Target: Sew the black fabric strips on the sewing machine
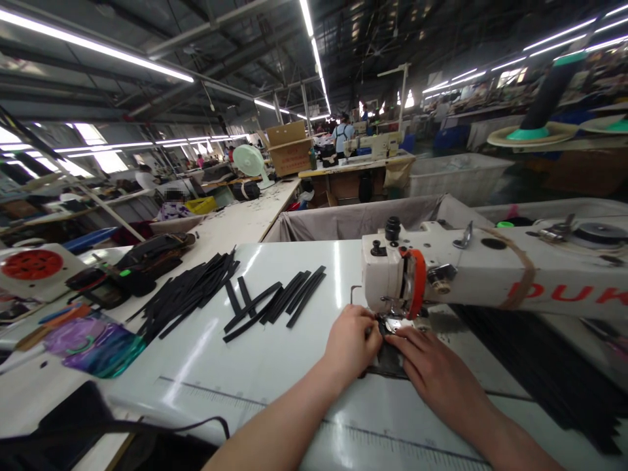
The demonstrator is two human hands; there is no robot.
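Left hand (352, 341): nearly closed, pinching one black piece (390, 362) at one sewing machine (466, 265)
Right hand (434, 366): half-open, pressing same black piece
Black strips (196, 294): one heap, left of sewing machine

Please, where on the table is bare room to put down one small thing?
Bare tabletop lies between the short strips and the left hand, and from those strips toward the ruler marks. It is crowded under the machine, where both hands touch dark cloth, and at left, around the strip pile and pouch.
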